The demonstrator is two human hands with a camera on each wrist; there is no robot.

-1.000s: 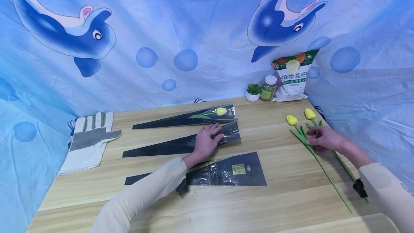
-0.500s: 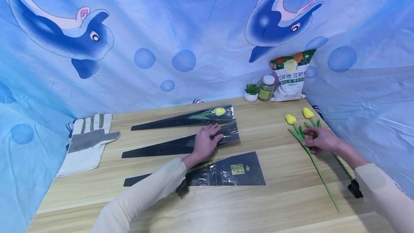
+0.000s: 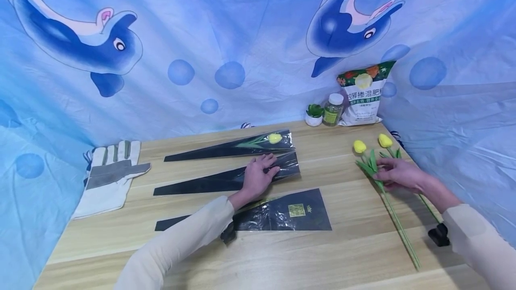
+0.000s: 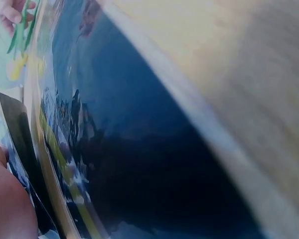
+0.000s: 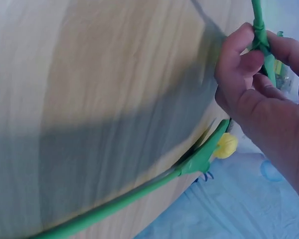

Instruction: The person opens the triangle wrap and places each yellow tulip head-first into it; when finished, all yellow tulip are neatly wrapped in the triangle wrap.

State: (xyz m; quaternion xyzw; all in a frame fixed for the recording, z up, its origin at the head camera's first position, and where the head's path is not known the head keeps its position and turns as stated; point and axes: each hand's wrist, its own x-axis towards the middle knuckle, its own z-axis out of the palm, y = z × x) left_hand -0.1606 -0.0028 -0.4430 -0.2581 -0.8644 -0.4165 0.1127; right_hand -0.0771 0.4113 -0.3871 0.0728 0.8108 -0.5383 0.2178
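Dolphin-print blue fabric (image 3: 258, 26) drapes in soft creases behind a pale wood-grained surface (image 3: 298, 258) where a person works with bare hands. On the right side, a yellow tulip (image 3: 366, 168) is pinched between thumb and fingers of the right hand (image 3: 403, 176); over the past second its stem's lower end has swung inward, widening the gap from a second tulip (image 5: 197, 160) lying beside it. The shift suggests that one flower is now parted from its neighbor and under control, probably raised at least partly off the wood. Egg-shaped bloom, pointed leaves and smooth green stem look artificial. The left hand (image 3: 258, 177) has stayed put, fingers relaxed and thumb apart, resting on the middle sleeve (image 3: 205, 182), a glossy black taper that flares toward the flowers. Beyond it, the far sleeve (image 3: 213, 150) shows a tulip through clear film; closer in, the near sleeve (image 3: 282, 218), crinkled and shiny, bears a gold square print. Farther out lie a white cloth glove (image 3: 106, 178) with gray patches, a potted succulent (image 3: 314, 114), a white-capped jar (image 3: 333, 110) and a plump printed bag (image 3: 363, 97)
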